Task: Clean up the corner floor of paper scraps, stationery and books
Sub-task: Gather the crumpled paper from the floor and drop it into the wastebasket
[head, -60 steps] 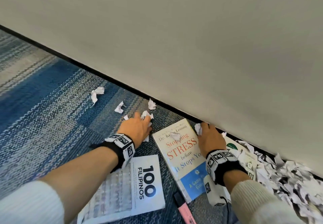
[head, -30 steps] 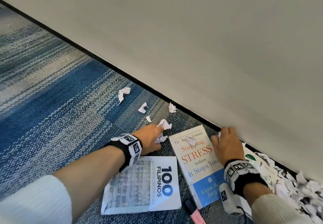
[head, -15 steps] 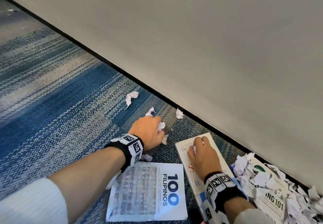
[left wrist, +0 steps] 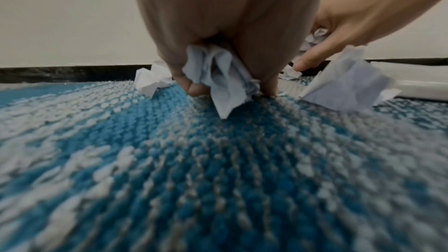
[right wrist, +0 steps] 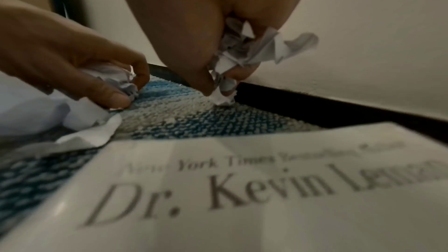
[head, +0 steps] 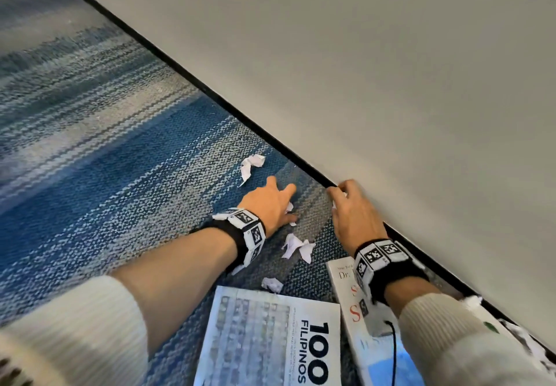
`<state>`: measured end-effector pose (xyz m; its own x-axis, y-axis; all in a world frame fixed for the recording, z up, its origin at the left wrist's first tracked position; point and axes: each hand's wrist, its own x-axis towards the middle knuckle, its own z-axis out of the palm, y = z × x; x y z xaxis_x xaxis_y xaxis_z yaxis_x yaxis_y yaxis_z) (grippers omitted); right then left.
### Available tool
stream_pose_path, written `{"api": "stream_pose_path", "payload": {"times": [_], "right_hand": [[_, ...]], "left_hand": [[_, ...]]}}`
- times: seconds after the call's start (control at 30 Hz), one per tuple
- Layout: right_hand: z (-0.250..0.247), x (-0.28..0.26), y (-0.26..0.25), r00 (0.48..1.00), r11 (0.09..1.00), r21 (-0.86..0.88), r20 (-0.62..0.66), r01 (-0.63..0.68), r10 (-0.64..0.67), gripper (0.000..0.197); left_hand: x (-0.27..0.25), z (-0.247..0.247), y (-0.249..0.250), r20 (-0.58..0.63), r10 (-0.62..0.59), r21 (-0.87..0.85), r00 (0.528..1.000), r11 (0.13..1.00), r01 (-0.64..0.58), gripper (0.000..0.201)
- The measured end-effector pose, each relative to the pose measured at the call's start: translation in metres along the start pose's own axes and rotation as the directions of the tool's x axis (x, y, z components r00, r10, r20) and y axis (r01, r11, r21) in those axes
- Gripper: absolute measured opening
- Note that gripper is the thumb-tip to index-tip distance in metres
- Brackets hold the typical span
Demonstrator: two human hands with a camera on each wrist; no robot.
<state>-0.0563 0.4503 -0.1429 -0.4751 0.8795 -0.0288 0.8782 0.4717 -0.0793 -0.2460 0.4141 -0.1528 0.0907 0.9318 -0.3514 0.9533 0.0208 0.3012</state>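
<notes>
From the head camera I see my left hand (head: 269, 205) low on the blue and grey carpet (head: 120, 190), fingers curled under, with bits of white paper showing at its thumb side. My right hand (head: 353, 214) sits against the black baseboard (head: 240, 116) below the pale wall (head: 391, 69), fingers bent down with paper between them. One loose scrap (head: 252, 165) lies just beyond the left hand's fingers. A pair of crumpled scraps (head: 296, 246) lies between my two wrists, and a smaller one (head: 271, 284) touches the top edge of the "100 FILIPINOS" book (head: 270, 340). The white stress book (head: 349, 304) lies beside that one, partly under my right forearm. At the far right edge more scraps lie along the baseboard (head: 529, 340).

Through the left wrist camera, my left grip is closed around a crumpled wad of paper (left wrist: 220, 76), fingertips down on the carpet. A scrap (left wrist: 151, 79) lies behind it near the baseboard, and a bigger torn piece (left wrist: 346, 85) stands to the right. The right hand (left wrist: 358, 20) reaches in there with paper tucked under its fingers.

Through the right wrist camera, my right grip pinches a bunch of crumpled scraps (right wrist: 244, 53) at the foot of the wall. The left hand (right wrist: 72, 60) is at the left, curled around its own wad. The white book cover reading "Dr. Kevin" fills the foreground (right wrist: 266, 198), flat on the carpet.
</notes>
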Motion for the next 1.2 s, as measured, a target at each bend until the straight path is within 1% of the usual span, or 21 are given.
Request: {"api": "stream_pose_path", "payload": {"times": [0.03,0.1,0.13,0.2,0.27,0.33,0.4,0.47,0.53,0.6,0.7,0.8,0.83,0.9,0.93,0.97,1.0,1.07,1.13,1.2], "right_hand": [[0.004,0.0,-0.001,1.0,1.0,-0.031,0.0,-0.003,0.003,0.037],[0.01,-0.002,-0.002,1.0,0.995,-0.1,0.021,0.024,-0.022,0.038],[0.014,-0.004,0.0,0.999,0.994,-0.106,0.043,0.024,-0.019,0.038],[0.015,-0.006,0.001,0.998,0.997,-0.076,0.061,-0.02,0.025,0.03],[0.013,-0.006,-0.001,0.996,0.995,-0.071,0.047,-0.073,0.077,0.019],[0.009,-0.006,-0.002,0.992,0.992,-0.07,0.061,-0.102,0.106,0.016],[0.003,-0.008,-0.006,0.991,0.993,-0.017,0.056,-0.118,0.118,0.019],[-0.003,-0.011,-0.012,0.993,0.992,0.06,0.033,-0.115,0.113,0.018],[-0.007,-0.015,-0.017,0.995,0.986,0.13,0.012,-0.1,0.099,0.012],[-0.01,-0.018,-0.02,0.996,0.977,0.194,0.001,-0.092,0.093,0.002],[-0.011,-0.026,-0.025,0.996,0.942,0.325,0.007,-0.09,0.093,0.012],[-0.009,-0.04,-0.039,0.994,0.912,0.394,0.068,-0.11,0.09,0.009],[-0.006,-0.045,-0.044,0.99,0.916,0.379,0.101,-0.129,0.098,0.016],[0.002,-0.054,-0.054,0.98,0.96,0.245,0.175,-0.134,0.092,0.05],[0.007,-0.059,-0.059,0.974,0.981,0.153,0.211,-0.117,0.084,0.062],[0.013,-0.063,-0.063,0.97,0.992,0.079,0.23,-0.095,0.075,0.063],[0.017,-0.065,-0.066,0.97,0.996,0.039,0.231,-0.084,0.073,0.057],[0.019,-0.066,-0.071,0.976,0.996,0.036,0.206,-0.084,0.075,0.039],[0.017,-0.065,-0.071,0.977,0.995,0.072,0.204,-0.073,0.057,0.027],[0.014,-0.064,-0.067,0.973,0.989,0.133,0.229,-0.07,0.038,0.02]], "left_hand": [[0.0,0.001,0.0,-0.006,0.021,0.013,1.0,1.0,-0.021,0.051],[0.001,0.003,0.0,-0.002,0.074,0.039,0.997,0.997,-0.073,0.044],[0.0,0.003,0.0,0.009,0.102,0.046,0.995,0.994,-0.102,0.044],[-0.002,0.003,0.0,0.045,0.147,0.04,0.988,0.988,-0.149,0.047],[-0.005,0.004,-0.001,0.064,0.17,0.04,0.983,0.984,-0.172,0.051],[-0.007,0.005,-0.003,0.06,0.206,0.079,0.977,0.974,-0.21,0.047],[-0.009,0.006,-0.003,0.07,0.239,0.125,0.968,0.961,-0.246,0.039],[-0.011,0.005,-0.001,0.077,0.244,0.147,0.967,0.956,-0.253,0.034],[-0.014,0.002,0.002,0.081,0.233,0.169,0.969,0.955,-0.243,0.032],[-0.016,0.0,0.004,0.074,0.213,0.183,0.974,0.957,-0.223,0.034],[-0.021,-0.002,0.001,0.06,0.18,0.174,0.982,0.967,-0.188,0.039],[-0.027,0.003,-0.005,0.026,0.17,0.083,0.985,0.982,-0.172,0.027],[-0.03,0.005,-0.008,0.01,0.162,0.05,0.987,0.985,-0.163,0.022],[-0.034,0.008,-0.014,-0.002,0.16,0.016,0.987,0.987,-0.16,0.02],[-0.037,0.008,-0.016,0.004,0.166,0.014,0.986,0.986,-0.166,0.021],[-0.04,0.006,-0.017,0.009,0.179,0.017,0.984,0.984,-0.18,0.023],[-0.044,0.005,-0.017,0.017,0.195,0.026,0.981,0.98,-0.196,0.026],[-0.05,0.003,-0.016,0.033,0.219,0.035,0.975,0.975,-0.22,0.031],[-0.054,0.005,-0.018,0.057,0.21,0.03,0.976,0.977,-0.212,0.042],[-0.055,0.008,-0.021,0.08,0.207,0.037,0.975,0.977,-0.21,0.045]]}}
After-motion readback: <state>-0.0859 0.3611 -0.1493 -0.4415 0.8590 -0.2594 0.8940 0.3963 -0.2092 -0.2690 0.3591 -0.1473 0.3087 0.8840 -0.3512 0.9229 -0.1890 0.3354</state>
